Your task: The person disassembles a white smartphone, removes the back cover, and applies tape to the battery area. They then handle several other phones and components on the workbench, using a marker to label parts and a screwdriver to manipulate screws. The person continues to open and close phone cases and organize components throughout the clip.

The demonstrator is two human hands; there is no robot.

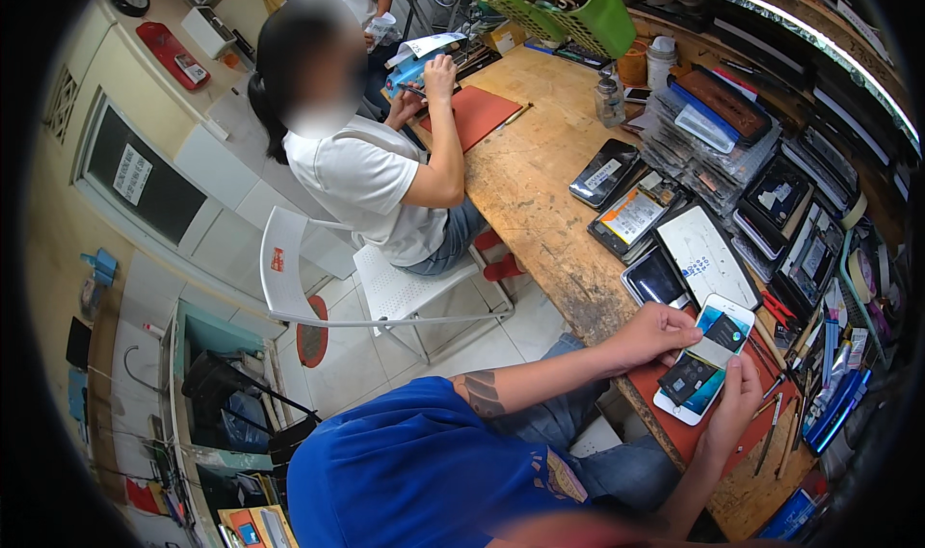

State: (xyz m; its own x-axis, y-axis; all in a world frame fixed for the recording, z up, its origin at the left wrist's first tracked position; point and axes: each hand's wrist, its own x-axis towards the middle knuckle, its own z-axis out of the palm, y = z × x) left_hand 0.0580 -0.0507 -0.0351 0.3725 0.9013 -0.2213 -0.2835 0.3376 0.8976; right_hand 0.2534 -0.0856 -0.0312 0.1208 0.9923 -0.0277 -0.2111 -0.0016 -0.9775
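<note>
The left hand (657, 338) was found with thumb and forefinger closed together at the left end of a white band (711, 352), which they appeared to pinch. The right hand (737, 399) was curled about the right edge of a white phone (713, 388), gripping it. The phone lay between the two hands, screen facing up, above a red mat (677, 436) on the bench (540, 201).

Across the screen, the band lay between an upper dark piece (725, 331) near the left fingertips and a lower dark piece (684, 380) to the left of the right hand. Both pieces were flat and battery-like. Whether the band was fixed to either could not be told.

Progress was judged partial. The phone's front was in place, and both dark pieces rested outside its casing. The handling of the band was judged unfinished, since it was neither clear of the pieces nor released by the left hand. The phone's underside was hidden, so its condition was not established.

A white panel (706, 259) lay just beyond the left hand; slim tools (768, 434) lay to the right of the right hand.
</note>
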